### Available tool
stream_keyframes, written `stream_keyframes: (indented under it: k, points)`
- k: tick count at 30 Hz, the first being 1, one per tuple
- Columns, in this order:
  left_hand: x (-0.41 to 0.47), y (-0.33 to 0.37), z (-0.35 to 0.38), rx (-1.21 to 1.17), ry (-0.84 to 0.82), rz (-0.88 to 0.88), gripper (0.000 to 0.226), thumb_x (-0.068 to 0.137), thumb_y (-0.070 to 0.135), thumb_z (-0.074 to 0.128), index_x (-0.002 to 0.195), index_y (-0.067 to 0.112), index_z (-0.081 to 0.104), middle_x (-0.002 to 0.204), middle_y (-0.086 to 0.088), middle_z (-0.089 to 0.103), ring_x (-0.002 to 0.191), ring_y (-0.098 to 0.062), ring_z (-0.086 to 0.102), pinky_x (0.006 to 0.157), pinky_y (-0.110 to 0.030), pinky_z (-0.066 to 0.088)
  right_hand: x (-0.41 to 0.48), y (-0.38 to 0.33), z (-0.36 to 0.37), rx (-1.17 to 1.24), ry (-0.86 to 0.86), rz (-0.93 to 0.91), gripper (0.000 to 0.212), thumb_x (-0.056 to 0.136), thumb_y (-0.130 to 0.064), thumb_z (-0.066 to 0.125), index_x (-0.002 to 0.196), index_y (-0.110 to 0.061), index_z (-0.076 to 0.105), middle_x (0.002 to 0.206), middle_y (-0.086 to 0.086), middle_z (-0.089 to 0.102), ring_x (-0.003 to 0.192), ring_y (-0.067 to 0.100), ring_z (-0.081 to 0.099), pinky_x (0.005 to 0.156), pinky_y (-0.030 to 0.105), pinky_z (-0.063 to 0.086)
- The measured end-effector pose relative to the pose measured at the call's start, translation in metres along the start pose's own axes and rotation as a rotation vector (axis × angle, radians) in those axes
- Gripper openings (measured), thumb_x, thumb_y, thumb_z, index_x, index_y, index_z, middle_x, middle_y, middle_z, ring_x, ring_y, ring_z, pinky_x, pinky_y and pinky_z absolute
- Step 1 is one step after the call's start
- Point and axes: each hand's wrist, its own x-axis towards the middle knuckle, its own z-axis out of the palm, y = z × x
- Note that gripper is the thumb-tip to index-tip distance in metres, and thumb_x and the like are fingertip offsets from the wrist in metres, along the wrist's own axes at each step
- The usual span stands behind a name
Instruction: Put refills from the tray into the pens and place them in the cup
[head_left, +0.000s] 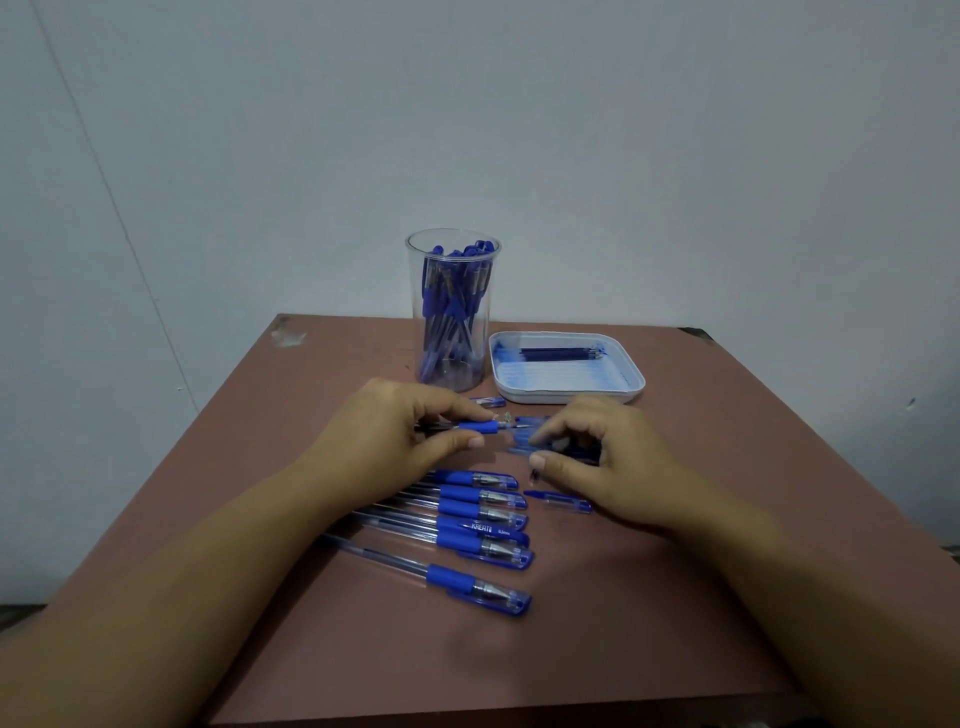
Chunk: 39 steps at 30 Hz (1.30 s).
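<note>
My left hand (400, 431) grips a pen (480, 427) with a blue grip, lying level with its tip pointing right. My right hand (597, 457) curls its fingers round a blue pen cap (524, 441) just right of that tip. A clear cup (452, 312) behind my hands holds several blue pens. To its right, a white tray (636, 374) holds a few dark refills (561, 354). Several capped pens (478, 525) lie in a row on the table in front of my left hand.
A loose blue cap (488, 402) lies near the cup's base and another cap (563, 502) lies below my right hand. The brown table (623, 649) stands against a pale wall, its front edge near the bottom of the view.
</note>
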Motion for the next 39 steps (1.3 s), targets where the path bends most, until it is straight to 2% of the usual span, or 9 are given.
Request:
stream_keyframes:
  k: [4, 7, 12, 15, 27, 32, 35, 37, 39]
  points:
    - [0.001, -0.002, 0.0, 0.024, 0.006, -0.005, 0.027, 0.08, 0.039, 0.074, 0.106, 0.042, 0.072, 0.097, 0.018, 0.074, 0.083, 0.0, 0.067, 0.074, -0.035, 0.058, 0.002, -0.001, 0.002, -0.074, -0.13, 0.011, 0.005, 0.08, -0.047, 0.072, 0.084, -0.045, 0.071, 0.081, -0.017, 0.059, 0.086, 0.002, 0.055, 0.069, 0.014, 0.04]
    - [0.001, -0.002, 0.0, 0.026, 0.016, -0.007, 0.027, 0.08, 0.037, 0.075, 0.107, 0.039, 0.073, 0.098, 0.019, 0.073, 0.085, 0.001, 0.067, 0.075, -0.034, 0.058, 0.002, -0.002, 0.0, -0.026, -0.145, 0.072, 0.006, 0.082, -0.037, 0.074, 0.08, -0.041, 0.07, 0.077, -0.015, 0.063, 0.077, 0.002, 0.057, 0.066, 0.015, 0.043]
    - [0.0, -0.002, -0.001, 0.01, 0.021, -0.009, 0.026, 0.081, 0.037, 0.074, 0.107, 0.042, 0.072, 0.096, 0.021, 0.072, 0.084, 0.001, 0.067, 0.075, -0.035, 0.058, 0.001, -0.009, -0.005, 0.231, 0.118, 0.109, 0.013, 0.085, -0.015, 0.072, 0.086, -0.028, 0.069, 0.074, -0.006, 0.068, 0.066, 0.002, 0.06, 0.063, 0.012, 0.046]
    - [0.0, -0.001, 0.0, 0.003, 0.025, -0.001, 0.026, 0.081, 0.036, 0.075, 0.106, 0.042, 0.072, 0.092, 0.028, 0.069, 0.084, 0.003, 0.066, 0.074, -0.033, 0.058, 0.0, -0.014, -0.005, 0.297, 0.157, 0.102, 0.014, 0.085, -0.012, 0.073, 0.088, -0.025, 0.07, 0.079, -0.005, 0.069, 0.071, 0.005, 0.062, 0.068, 0.017, 0.051]
    - [0.0, 0.007, 0.007, -0.02, 0.017, 0.045, 0.029, 0.081, 0.046, 0.07, 0.109, 0.041, 0.072, 0.097, 0.021, 0.073, 0.082, 0.003, 0.067, 0.072, -0.032, 0.058, 0.001, -0.019, 0.002, 0.287, 0.102, 0.01, 0.024, 0.078, -0.011, 0.078, 0.091, -0.03, 0.069, 0.079, -0.018, 0.069, 0.071, 0.004, 0.064, 0.067, 0.014, 0.05]
    - [0.0, 0.007, 0.007, -0.015, 0.023, 0.057, 0.029, 0.081, 0.047, 0.07, 0.109, 0.041, 0.072, 0.096, 0.02, 0.073, 0.081, 0.001, 0.068, 0.071, -0.033, 0.058, 0.002, -0.017, 0.003, 0.188, 0.111, -0.043, 0.01, 0.084, -0.034, 0.069, 0.094, -0.035, 0.069, 0.084, -0.016, 0.07, 0.077, 0.007, 0.066, 0.069, 0.021, 0.053]
    - [0.0, 0.006, 0.007, -0.023, 0.026, 0.063, 0.03, 0.081, 0.048, 0.069, 0.11, 0.041, 0.071, 0.097, 0.019, 0.073, 0.081, -0.001, 0.068, 0.071, -0.034, 0.058, 0.002, -0.015, 0.004, 0.121, 0.111, -0.08, 0.023, 0.083, -0.041, 0.07, 0.106, -0.038, 0.065, 0.085, -0.018, 0.067, 0.08, 0.008, 0.064, 0.069, 0.018, 0.051]
    - [0.001, 0.006, 0.007, -0.027, 0.028, 0.067, 0.033, 0.081, 0.053, 0.065, 0.111, 0.041, 0.07, 0.096, 0.019, 0.073, 0.08, -0.002, 0.068, 0.07, -0.035, 0.058, 0.001, -0.014, 0.004, 0.065, 0.129, -0.108, 0.031, 0.08, -0.034, 0.077, 0.106, -0.038, 0.061, 0.086, -0.019, 0.062, 0.08, 0.008, 0.061, 0.069, 0.014, 0.048]
    - [0.0, 0.005, 0.007, -0.024, 0.02, 0.061, 0.036, 0.08, 0.058, 0.062, 0.111, 0.042, 0.07, 0.096, 0.02, 0.073, 0.079, -0.003, 0.068, 0.069, -0.034, 0.058, 0.003, -0.014, 0.005, 0.005, 0.138, -0.15, 0.023, 0.083, -0.026, 0.075, 0.1, -0.034, 0.062, 0.087, -0.021, 0.059, 0.08, 0.006, 0.059, 0.069, 0.012, 0.045]
